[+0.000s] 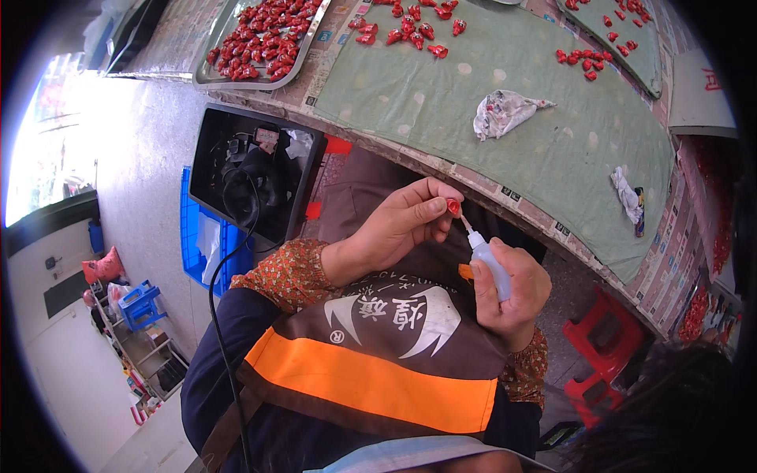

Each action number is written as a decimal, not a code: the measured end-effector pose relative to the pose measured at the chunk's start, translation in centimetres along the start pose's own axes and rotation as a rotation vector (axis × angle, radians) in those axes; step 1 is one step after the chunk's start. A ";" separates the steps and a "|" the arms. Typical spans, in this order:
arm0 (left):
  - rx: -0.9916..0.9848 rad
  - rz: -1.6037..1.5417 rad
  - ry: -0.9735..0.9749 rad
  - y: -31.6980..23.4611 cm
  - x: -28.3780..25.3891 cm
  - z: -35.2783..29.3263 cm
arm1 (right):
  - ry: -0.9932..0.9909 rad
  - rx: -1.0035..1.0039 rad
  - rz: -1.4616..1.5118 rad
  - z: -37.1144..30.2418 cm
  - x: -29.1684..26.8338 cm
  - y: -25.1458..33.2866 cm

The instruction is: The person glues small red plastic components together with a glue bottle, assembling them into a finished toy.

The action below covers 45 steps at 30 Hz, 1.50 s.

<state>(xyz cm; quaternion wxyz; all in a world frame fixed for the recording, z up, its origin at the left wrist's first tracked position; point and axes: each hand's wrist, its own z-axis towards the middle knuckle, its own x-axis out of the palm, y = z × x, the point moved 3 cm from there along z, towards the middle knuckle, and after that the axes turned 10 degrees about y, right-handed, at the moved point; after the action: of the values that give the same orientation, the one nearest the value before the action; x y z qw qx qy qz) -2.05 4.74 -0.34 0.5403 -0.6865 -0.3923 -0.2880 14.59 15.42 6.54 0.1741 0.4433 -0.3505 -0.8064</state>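
Note:
My left hand (398,226) pinches a small red piece (453,206) between thumb and fingers, above my lap and just short of the table edge. In my right hand (516,288) is a pale squeeze bottle (490,266) with a white cap and a thin nozzle. The nozzle tip points up at the red piece and is at or very close to it; whether they touch I cannot tell. Something small and orange (466,272) shows beside the bottle, partly hidden. Several similar red pieces (414,31) lie loose on the green cloth (410,102).
A metal tray (303,69) heaped with red pieces stands at the table's far left. Crumpled white tissue (503,114) and a second wad (627,193) lie on the cloth. Left of my knees is a black bin (206,173) over a blue crate (192,236); red stools (605,335) stand right.

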 end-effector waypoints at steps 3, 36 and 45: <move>0.028 0.038 -0.003 -0.1 0.0 0.0 | -0.005 0.003 0.001 -0.1 0.1 0.0; 0.106 0.165 0.037 -0.8 -0.2 0.1 | 0.020 0.058 0.063 -0.1 -0.3 0.2; 0.030 0.002 0.038 -0.7 -0.2 0.0 | -0.191 0.349 0.302 0.3 -2.7 -2.8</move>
<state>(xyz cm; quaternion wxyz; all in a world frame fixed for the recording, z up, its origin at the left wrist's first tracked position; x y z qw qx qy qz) -2.75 4.71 -0.17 0.5583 -0.6731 -0.3856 -0.2942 15.90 19.07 6.17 0.1798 0.3310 -0.5614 -0.7368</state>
